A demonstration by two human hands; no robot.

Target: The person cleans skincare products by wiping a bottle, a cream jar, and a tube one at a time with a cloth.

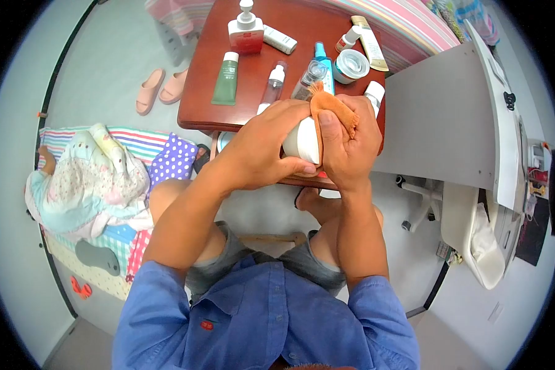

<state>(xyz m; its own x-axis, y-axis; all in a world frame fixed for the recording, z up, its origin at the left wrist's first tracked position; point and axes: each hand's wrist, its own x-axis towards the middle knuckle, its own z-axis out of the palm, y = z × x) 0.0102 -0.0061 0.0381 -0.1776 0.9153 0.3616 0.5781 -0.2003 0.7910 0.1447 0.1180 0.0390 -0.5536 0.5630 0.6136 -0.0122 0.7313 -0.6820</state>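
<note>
My left hand [256, 148] is wrapped round a white rounded container [302, 142], perhaps a jar, held tilted above the front edge of the reddish-brown table [197, 92]. Pressed against the container's right side is an orange cloth [333, 111] with frayed edges, gripped by my right hand [354, 142], its thumb on top. Just behind my hands stand a clear pump bottle [272, 85], a clear-capped bottle [308, 80] and a blue spray bottle [324, 68]. A white-capped bottle [374, 95] is partly hidden by my right hand.
Farther back are a red-and-white pump bottle [246, 31], a green tube [226, 80], a lidded tub [351, 65] and a beige tube [370, 43]. A grey desk panel [431, 117] rises on the right. Pink slippers [149, 92] and a covered mat [105, 179] lie left.
</note>
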